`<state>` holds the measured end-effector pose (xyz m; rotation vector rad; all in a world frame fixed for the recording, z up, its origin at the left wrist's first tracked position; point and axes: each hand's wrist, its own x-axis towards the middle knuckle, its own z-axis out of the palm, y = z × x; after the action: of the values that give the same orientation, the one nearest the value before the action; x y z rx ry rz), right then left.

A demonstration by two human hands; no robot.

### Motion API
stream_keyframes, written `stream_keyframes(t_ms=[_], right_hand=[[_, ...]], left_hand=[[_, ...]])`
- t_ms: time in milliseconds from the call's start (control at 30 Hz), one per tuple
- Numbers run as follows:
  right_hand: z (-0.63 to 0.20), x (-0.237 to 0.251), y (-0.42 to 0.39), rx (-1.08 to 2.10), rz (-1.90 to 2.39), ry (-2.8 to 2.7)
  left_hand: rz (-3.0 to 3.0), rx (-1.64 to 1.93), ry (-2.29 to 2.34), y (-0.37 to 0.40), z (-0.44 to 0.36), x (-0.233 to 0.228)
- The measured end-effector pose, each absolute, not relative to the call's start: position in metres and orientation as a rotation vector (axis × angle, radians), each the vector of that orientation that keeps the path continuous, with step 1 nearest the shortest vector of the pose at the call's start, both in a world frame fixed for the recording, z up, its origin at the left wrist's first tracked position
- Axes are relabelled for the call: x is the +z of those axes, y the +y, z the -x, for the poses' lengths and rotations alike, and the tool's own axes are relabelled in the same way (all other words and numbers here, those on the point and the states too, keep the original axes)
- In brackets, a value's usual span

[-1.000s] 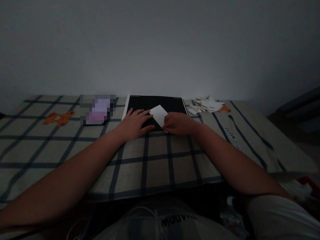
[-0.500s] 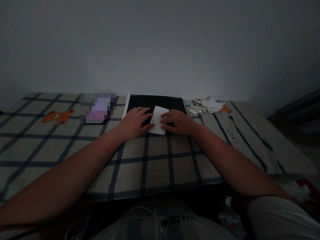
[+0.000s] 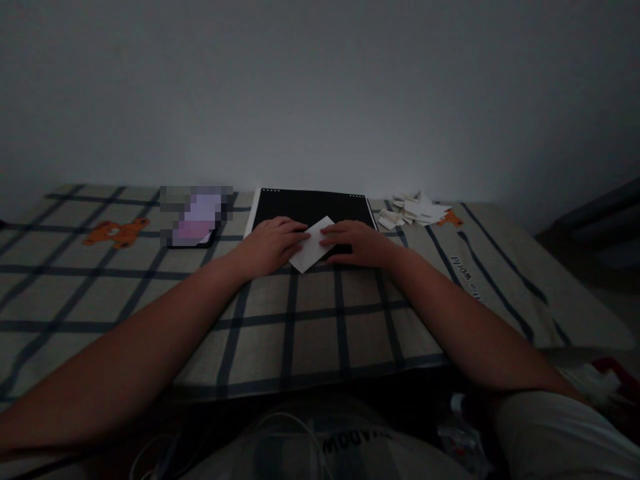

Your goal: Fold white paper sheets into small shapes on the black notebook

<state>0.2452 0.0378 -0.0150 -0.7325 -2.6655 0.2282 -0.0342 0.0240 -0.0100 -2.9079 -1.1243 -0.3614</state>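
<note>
The checked cloth [image 3: 310, 320] lies bare between the body and the black board [image 3: 313, 203], giving open passage. Left of the board a phone [image 3: 193, 223] lies in the way; right of it, a heap of paper scraps [image 3: 415, 210]. The wall [image 3: 320, 87] closes off the back.

Dim room, parts out of sight

A pixelated patch covers the phone [image 3: 196, 217]; the left hand [image 3: 273, 245] and right hand [image 3: 356, 241] cover the white paper's [image 3: 311, 251] side edges (creases unreadable); the paper scraps [image 3: 414, 210] are indistinct.
</note>
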Motion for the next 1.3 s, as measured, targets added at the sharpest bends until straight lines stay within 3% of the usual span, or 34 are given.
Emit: stream_keyframes(t_ms=[767,1000,1300], right_hand=[[-0.232,0.001,0.022,0.148,0.848,-2.717],[-0.234,-0.002,0.027,0.244,1.028,-2.561],[-0.232,-0.008,0.034,0.406,0.948,-2.495]], left_hand=[[2.977,-0.381,-1.112,0.015,0.034,0.007],[2.949,-0.424,-1.156,0.015,0.034,0.007],[2.916,-0.482,-1.301,0.016,0.033,0.004]])
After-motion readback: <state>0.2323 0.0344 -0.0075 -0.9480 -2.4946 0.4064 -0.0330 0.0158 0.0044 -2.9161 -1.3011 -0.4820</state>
